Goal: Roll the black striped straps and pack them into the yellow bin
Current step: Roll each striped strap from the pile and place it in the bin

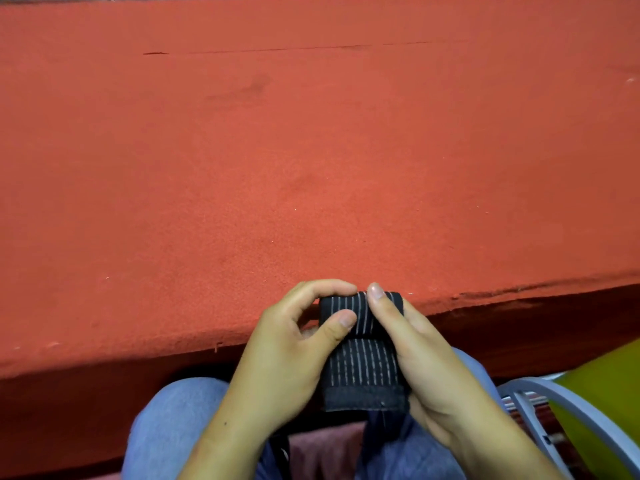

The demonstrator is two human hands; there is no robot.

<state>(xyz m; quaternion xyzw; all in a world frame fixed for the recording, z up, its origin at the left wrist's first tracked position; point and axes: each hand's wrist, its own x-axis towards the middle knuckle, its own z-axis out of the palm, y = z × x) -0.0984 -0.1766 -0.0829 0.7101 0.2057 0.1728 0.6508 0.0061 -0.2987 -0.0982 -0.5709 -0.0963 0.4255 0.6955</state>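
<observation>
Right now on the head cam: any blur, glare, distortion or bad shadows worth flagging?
Head view: the striped strap, left hand and right hand are sharp. The light is even and warm, with no glare on the red table. The wide angle bends the table's near edge, and there is deep shadow under that edge. The yellow bin is cropped at the lower right corner.

Both hands sit close together, low in the middle, and the forearms come up from the bottom edge. The left hand (287, 351) curls its fingers over the far side of a partly rolled black striped strap (360, 368) and presses its thumb on the near side. The right hand (426, 358) holds the strap's right edge, with its thumb tip on top of the roll.
</observation>
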